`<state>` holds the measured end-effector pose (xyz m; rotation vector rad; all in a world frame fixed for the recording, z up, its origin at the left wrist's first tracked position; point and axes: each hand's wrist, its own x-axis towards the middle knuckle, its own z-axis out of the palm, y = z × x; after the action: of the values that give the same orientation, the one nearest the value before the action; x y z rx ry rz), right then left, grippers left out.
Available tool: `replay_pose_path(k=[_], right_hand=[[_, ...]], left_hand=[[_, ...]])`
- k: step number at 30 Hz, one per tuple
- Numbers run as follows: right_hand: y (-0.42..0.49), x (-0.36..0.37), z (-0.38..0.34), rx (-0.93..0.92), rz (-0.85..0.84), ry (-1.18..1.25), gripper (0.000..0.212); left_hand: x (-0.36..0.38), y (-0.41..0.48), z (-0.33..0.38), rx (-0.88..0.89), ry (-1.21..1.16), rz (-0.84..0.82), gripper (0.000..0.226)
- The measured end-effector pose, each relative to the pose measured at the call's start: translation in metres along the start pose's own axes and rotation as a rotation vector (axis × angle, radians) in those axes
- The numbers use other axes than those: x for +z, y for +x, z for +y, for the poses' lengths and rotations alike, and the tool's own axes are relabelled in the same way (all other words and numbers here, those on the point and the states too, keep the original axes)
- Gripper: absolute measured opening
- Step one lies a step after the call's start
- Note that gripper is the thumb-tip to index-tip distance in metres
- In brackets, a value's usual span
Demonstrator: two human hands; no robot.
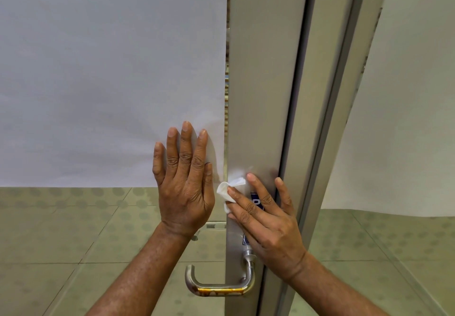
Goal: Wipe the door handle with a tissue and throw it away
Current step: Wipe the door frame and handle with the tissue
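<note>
A steel lever door handle point(219, 288) sticks out from the metal door stile point(261, 93) low in the view; brown-orange stains run along its lower bar. My right hand point(268, 227) presses a crumpled white tissue point(230, 190) flat against the stile above the handle, over a blue sticker point(256, 201). The tissue pokes out past my fingers on the left. My left hand point(184, 182) lies flat, fingers spread, on the frosted glass panel point(110, 69) just left of the stile, holding nothing.
The door frame point(327, 118) runs down the right of the stile, with another frosted panel point(406, 118) beyond it. Through the clear lower glass I see a tiled floor point(61, 236) with dotted patterns.
</note>
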<state>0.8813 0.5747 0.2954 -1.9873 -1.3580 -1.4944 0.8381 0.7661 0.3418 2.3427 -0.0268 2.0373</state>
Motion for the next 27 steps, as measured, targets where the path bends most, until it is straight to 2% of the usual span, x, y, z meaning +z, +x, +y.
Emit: replay_pose_path(k=[4, 7, 12, 16, 21, 25, 27], right_hand=[[0.001, -0.004, -0.002, 0.001, -0.027, 0.012, 0.04], [-0.001, -0.007, 0.005, -0.037, -0.055, 0.0, 0.049], [0.004, -0.005, 0.007, -0.044, -0.021, 0.017, 0.034], [0.0, 0.0, 0.003, -0.026, -0.009, 0.022, 0.033], [-0.023, 0.005, -0.004, -0.063, -0.055, -0.022, 0.051], [-0.018, 0.001, 0.001, -0.058, -0.045, -0.018, 0.044], [-0.003, -0.003, 0.008, -0.008, -0.006, -0.032, 0.051]], left_hand=[[-0.001, 0.0, 0.0, -0.001, -0.002, -0.005, 0.055], [-0.001, 0.001, 0.001, -0.002, -0.001, -0.003, 0.054], [-0.001, 0.0, 0.001, 0.0, 0.0, 0.001, 0.053], [-0.001, 0.0, 0.001, -0.003, 0.002, -0.006, 0.054], [-0.001, 0.0, 0.0, -0.001, -0.003, -0.003, 0.054], [-0.001, 0.0, 0.0, -0.003, 0.0, -0.001, 0.053], [-0.001, 0.0, 0.001, -0.003, 0.001, -0.001, 0.053]])
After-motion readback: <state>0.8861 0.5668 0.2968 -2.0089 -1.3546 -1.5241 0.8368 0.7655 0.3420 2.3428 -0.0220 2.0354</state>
